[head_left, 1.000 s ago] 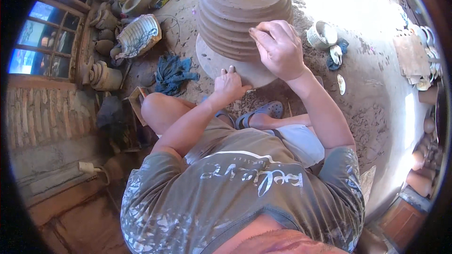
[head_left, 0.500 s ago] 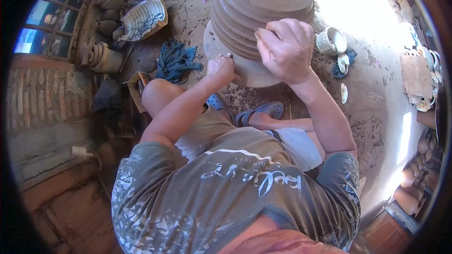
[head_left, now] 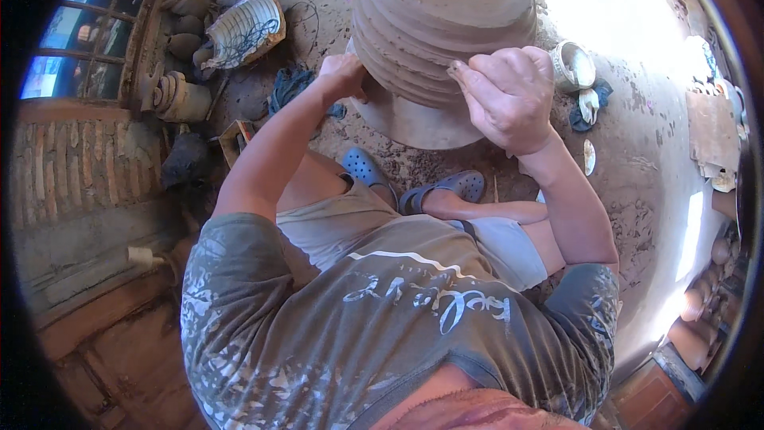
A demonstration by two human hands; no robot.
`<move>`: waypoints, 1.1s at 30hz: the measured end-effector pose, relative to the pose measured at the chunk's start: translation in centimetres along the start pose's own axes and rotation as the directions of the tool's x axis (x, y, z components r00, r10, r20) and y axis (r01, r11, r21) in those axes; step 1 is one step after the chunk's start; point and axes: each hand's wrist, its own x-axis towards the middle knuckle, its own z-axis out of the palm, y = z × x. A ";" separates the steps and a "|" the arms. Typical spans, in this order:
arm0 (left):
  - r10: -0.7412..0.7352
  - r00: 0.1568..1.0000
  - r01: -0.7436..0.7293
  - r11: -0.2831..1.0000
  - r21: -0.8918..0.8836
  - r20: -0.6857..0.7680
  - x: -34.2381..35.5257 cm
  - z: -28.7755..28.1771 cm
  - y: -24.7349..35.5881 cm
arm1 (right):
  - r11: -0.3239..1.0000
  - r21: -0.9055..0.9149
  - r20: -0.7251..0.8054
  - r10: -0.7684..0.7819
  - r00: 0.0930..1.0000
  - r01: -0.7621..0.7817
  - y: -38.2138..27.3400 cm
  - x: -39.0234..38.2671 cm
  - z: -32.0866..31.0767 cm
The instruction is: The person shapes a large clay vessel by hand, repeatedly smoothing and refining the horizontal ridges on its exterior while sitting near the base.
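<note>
Under both hands stands a large ribbed clay pot [head_left: 446,24], grey-brown, its wall stepped in rings and flaring down to a wide base that rests on the dirt floor [head_left: 637,159]. The right hand [head_left: 509,99] lies against the near side of the wall, fingers curled together in a loose fist with the fingertips pressed to the clay; whether it pinches a small tool cannot be told. The left hand [head_left: 342,76] sits at the pot's left flank, fingers bent inward against a ring, and what lies under them is hidden.

Just below the hands, the pot's base edge overhangs the person's blue sandals [head_left: 414,183], so little room is left on the near side. Beyond the right hand, to its right, a small white cup [head_left: 574,66] stands close to the pot's edge, with a blue cloth [head_left: 593,103] just beside it; further right the floor lies open and brightly lit. Left of the left hand a second blue cloth [head_left: 290,87] lies near the pot, and further off a woven basket [head_left: 245,30] and several dark clay vessels [head_left: 179,95] crowd the space up to a brick wall [head_left: 72,167].
</note>
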 end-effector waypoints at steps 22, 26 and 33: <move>0.155 0.986 -0.164 0.969 -0.183 -0.065 1.2 1.5 -2.4 | 0.984 0.152 0.030 -0.097 0.995 0.091 3.8 -1.4 -1.6; 0.175 0.966 -0.199 0.973 -0.119 -0.190 0.1 3.5 -2.2 | 0.982 0.152 0.043 -0.122 0.992 0.114 3.0 -0.7 -1.3; 0.060 0.993 -0.071 0.992 -0.106 -0.103 -2.6 5.6 2.0 | 0.982 0.142 0.042 -0.136 0.990 0.129 1.2 0.7 -0.3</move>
